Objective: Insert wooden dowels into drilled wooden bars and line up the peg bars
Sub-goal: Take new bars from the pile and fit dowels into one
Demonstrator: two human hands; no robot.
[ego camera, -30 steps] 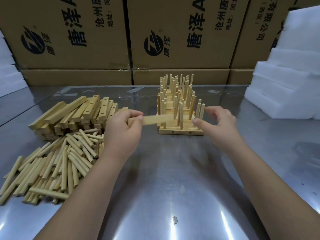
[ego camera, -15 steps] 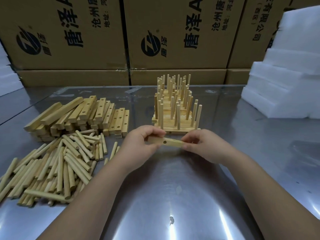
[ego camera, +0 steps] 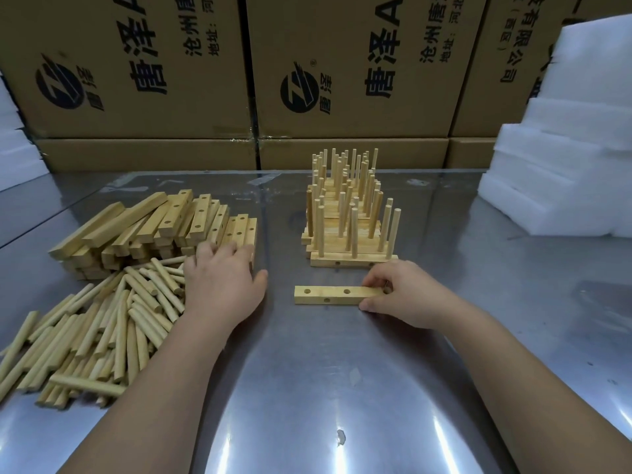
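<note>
Head view: a single drilled bar point(ego camera: 338, 295) is laid flat on the steel table point(ego camera: 342, 388), just in front of the lined-up peg bars point(ego camera: 349, 230), with 2 holes shown on its top face. Its right end is pinched between thumb and fingers of the right hand point(ego camera: 403, 295). The left hand point(ego camera: 222, 282) is spread palm-down, nothing seen in its grasp, where the loose dowels point(ego camera: 102, 330) meet the stacked bars point(ego camera: 154, 227). Cardboard boxes point(ego camera: 342, 63) and foam blocks point(ego camera: 564, 148) are seen behind.
</note>
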